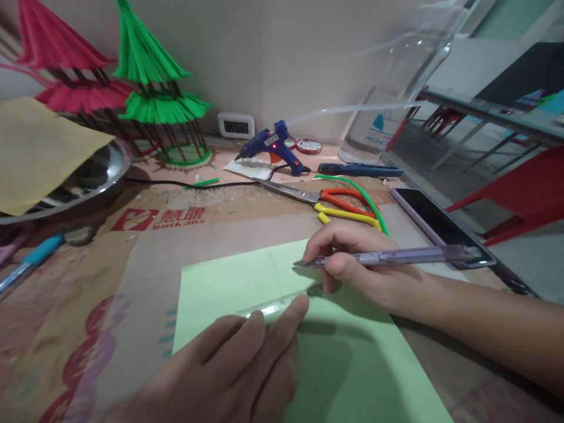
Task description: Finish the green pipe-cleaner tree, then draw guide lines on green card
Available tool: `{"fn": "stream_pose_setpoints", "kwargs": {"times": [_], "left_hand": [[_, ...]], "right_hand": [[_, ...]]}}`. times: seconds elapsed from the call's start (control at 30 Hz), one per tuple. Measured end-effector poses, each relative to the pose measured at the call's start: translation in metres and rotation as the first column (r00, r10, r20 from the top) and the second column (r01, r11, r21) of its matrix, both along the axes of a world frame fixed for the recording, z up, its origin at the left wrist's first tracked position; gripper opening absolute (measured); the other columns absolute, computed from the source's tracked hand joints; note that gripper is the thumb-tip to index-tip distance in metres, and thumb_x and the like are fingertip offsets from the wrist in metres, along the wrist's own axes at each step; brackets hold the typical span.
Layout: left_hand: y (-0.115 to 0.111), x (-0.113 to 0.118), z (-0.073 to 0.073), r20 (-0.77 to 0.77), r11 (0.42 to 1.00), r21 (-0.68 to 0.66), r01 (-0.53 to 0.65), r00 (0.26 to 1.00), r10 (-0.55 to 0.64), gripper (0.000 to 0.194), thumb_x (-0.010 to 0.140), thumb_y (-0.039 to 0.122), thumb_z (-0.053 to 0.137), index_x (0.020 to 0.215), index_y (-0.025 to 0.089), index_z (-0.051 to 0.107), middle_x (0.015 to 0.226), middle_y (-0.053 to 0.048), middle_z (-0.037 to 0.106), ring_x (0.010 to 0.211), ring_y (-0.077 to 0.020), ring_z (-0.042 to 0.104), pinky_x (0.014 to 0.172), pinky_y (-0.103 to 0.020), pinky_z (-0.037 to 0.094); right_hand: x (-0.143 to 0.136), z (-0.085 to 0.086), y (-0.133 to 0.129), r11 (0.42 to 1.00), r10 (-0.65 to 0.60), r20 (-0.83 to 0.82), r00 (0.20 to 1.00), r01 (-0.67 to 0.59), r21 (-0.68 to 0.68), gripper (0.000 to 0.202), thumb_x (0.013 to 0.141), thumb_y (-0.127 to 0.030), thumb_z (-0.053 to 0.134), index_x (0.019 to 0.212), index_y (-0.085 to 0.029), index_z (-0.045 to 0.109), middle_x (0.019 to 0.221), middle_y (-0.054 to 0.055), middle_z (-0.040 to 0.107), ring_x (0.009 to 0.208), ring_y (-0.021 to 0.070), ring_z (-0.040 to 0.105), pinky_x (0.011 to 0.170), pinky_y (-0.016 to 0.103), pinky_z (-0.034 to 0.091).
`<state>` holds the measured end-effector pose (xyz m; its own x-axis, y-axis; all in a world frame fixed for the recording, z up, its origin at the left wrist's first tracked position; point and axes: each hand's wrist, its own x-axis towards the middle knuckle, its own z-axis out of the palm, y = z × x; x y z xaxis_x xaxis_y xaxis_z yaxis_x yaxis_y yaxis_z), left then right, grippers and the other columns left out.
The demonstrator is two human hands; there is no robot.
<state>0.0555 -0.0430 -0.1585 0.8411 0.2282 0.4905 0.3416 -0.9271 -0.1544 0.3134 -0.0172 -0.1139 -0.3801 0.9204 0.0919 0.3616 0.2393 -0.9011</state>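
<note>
A pale green sheet of paper (229, 282) lies in front of me, with a faint line near its upper edge. Across it rests a clear ruler (277, 305), partly covered by my fingers. My left hand (247, 358) is closed, its fingers bunched as they hold the ruler down on the sheet; its thumb is hidden. My right hand (356, 258) is shut on a translucent purple pen (396, 256). The pen slants nearly flat, its tip just above the paper and beyond the ruler; whether it touches I cannot tell.
Behind the paper are scissors (308, 197), a blue glue gun (275, 147) with a red light, a utility knife (359, 170) and a small clock (237, 125). A phone (440, 223) lies right. A metal bowl (110, 170) and green model tower (163, 106) stand left.
</note>
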Motion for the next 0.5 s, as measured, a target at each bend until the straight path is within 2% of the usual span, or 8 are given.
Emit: {"fn": "stream_pose_setpoints", "kwargs": {"times": [0.17,0.3,0.4,0.5], "left_hand": [[0.0009,-0.0017,-0.0035,-0.015,1.0,-0.013,-0.014,1.0,0.014,0.048,0.102,0.054,0.04,0.125,0.021,0.066,0.147,-0.004,0.059,0.108,-0.019,0.057,0.101,-0.03,0.039],[0.0018,-0.0007,-0.005,-0.054,0.999,0.025,-0.022,0.998,0.024,0.05,0.101,0.058,0.041,0.129,0.023,0.064,0.143,-0.004,0.061,0.111,-0.0191,0.055,0.119,-0.032,0.024],[0.0026,-0.0004,-0.0046,-0.082,0.999,0.036,-0.007,0.997,0.01,0.047,0.102,0.051,0.044,0.134,0.021,0.061,0.145,-0.006,0.059,0.12,-0.0198,0.052,0.125,-0.035,0.015],[0.0024,-0.0024,-0.0023,-0.112,0.998,0.055,0.018,0.994,-0.012,0.045,0.101,0.044,0.049,0.136,0.019,0.06,0.147,-0.008,0.056,0.129,-0.0226,0.05,0.126,-0.04,0.015]], "right_hand": [[-0.0037,0.0002,-0.002,0.997,-0.08,0.05,0.996,0.078,0.027,0.031,0.091,-0.047,0.07,0.082,-0.018,0.069,0.073,0.002,0.07,0.062,0.0122,0.063,0.055,0.023,0.045],[-0.0058,-0.003,-0.003,0.986,-0.155,0.122,0.98,0.146,0.08,0.033,0.087,-0.042,0.073,0.068,-0.019,0.06,0.06,-0.001,0.061,0.052,0.0105,0.051,0.048,0.023,0.037],[-0.0056,-0.005,-0.0029,0.992,-0.124,0.142,0.982,0.117,0.055,0.032,0.092,-0.039,0.067,0.068,-0.02,0.056,0.056,-0.003,0.054,0.049,0.0095,0.045,0.045,0.022,0.033],[-0.0051,-0.006,-0.0028,0.998,-0.066,0.138,0.988,0.065,0.012,0.032,0.093,-0.037,0.066,0.069,-0.019,0.056,0.057,-0.003,0.056,0.05,0.0089,0.047,0.045,0.021,0.034]]}}
